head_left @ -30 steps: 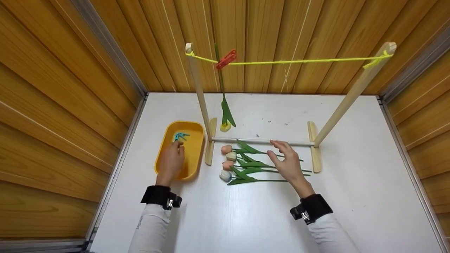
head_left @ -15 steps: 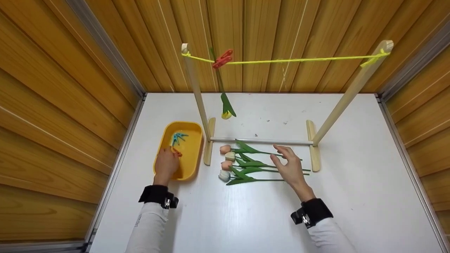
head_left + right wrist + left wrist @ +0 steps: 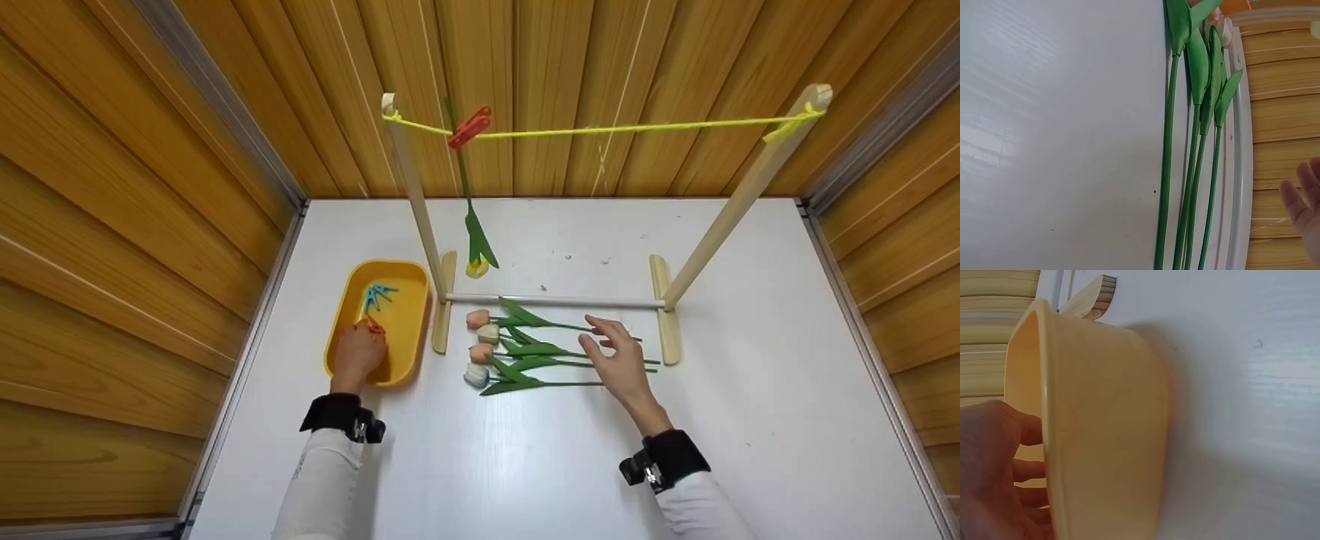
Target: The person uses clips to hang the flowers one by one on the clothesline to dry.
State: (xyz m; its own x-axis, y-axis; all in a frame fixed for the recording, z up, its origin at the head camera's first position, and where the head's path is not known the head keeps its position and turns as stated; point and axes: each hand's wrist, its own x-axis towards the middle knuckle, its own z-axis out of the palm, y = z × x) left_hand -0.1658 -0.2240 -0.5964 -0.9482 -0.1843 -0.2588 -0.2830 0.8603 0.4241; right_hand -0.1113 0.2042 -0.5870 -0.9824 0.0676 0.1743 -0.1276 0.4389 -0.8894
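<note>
My left hand (image 3: 358,351) reaches down into the yellow basin (image 3: 415,337), its fingers at a red clothespin (image 3: 376,328). In the left wrist view the basin wall (image 3: 1106,422) hides the fingertips; I cannot tell whether they pinch the clothespin. Blue clothespins (image 3: 379,294) lie farther back in the basin. My right hand (image 3: 621,367) hovers with thumb and fingers apart, holding nothing, over the stems of several artificial tulips (image 3: 529,349). Their peach, cream and pale blue heads point left. A yellow tulip (image 3: 476,266) hangs head down from the yellow line (image 3: 600,132), clipped by another red clothespin (image 3: 469,127).
A wooden stand carries the line between its left post (image 3: 415,195) and right post (image 3: 750,195). A pale crossbar (image 3: 555,301) runs low between them, just behind the tulips. Wood-panelled walls (image 3: 112,247) close in the white table (image 3: 480,457) on the left, back and right.
My left hand has drawn back a little within the basin, bringing the red clothespin into sight. The right hand has shifted slightly towards me and right. The hanging tulip swings.
</note>
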